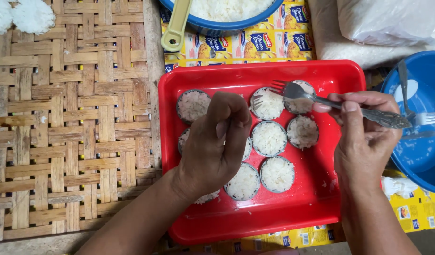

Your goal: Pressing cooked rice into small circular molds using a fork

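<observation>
- The 2 bare forearms enter from the bottom edge and angle upward, the left from lower left, the right from lower right.
- The left hand (216,141) shows its back to the camera, wrist bent slightly, knuckles raised.
- Its fingers (236,118) curl down and inward, tips bunched together with the thumb underneath, mostly hidden.
- The right hand (363,137) sits level with the left, well apart from it, palm side turned partly inward.
- Its thumb and fingertips (349,106) pinch together at the top of the hand, pointing left; the remaining fingers fold loosely toward the palm.
</observation>
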